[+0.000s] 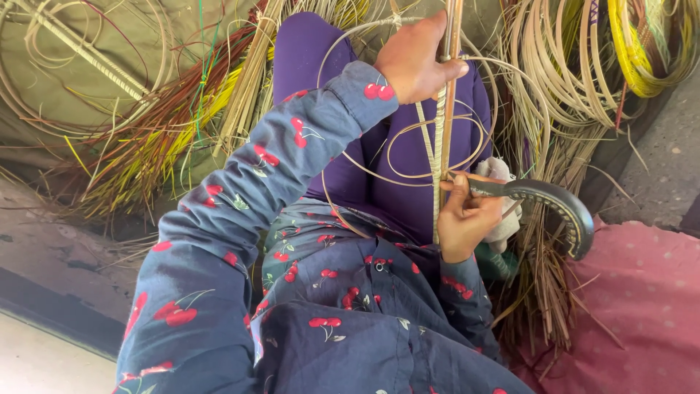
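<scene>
A person sits in the lower middle of the frame in a dark blue shirt printed with red cherries, purple trousers showing above it toward the top centre. Loose bundles of cane strips fill the upper right, pale and straw-coloured, with a yellow coil at the far upper right corner. More strips, red, yellow and green, fan across the upper left over a drab olive cloth. A pink dotted cloth covers the lower right.

In the centre stands an upright cane frame rod, partly wrapped in pale binding, with thin cane hoops looping off it over the lap. The left hand, at the top centre, is closed around the upper part of this rod, thumb pressed against it. The right hand, just right of centre and lower down the same rod, is closed on the handle end of a curved knife, whose dark blade arcs out toward the right edge; its fingertips also pinch at the binding where it meets the rod. A bit of white rag sits just behind that hand.
</scene>
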